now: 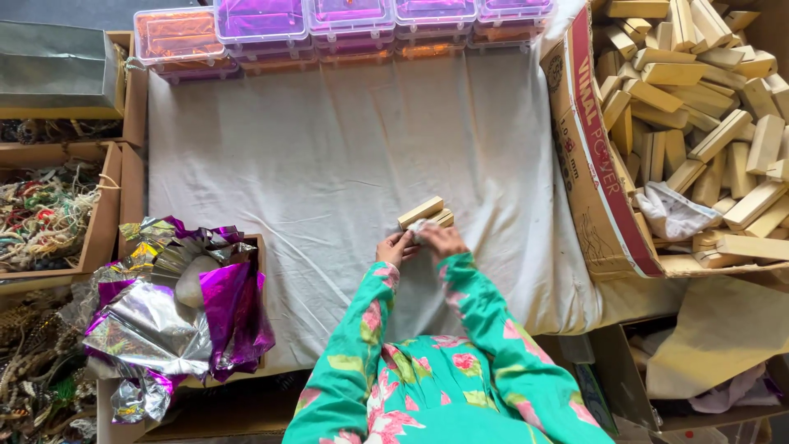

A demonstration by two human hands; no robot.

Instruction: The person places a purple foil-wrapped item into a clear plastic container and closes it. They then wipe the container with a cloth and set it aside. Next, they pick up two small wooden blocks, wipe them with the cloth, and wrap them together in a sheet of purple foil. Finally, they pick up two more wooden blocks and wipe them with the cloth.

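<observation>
Hands [419, 242] on smooth wooden blocks [426, 214]

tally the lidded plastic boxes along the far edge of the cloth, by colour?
Orange plastic box: 1
Purple plastic boxes: 4
Total: 5 on the top layer; more boxes sit stacked beneath, count unclear.

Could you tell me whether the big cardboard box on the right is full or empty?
Full: the big brown cardboard box is heaped with pale wooden blocks.
</observation>
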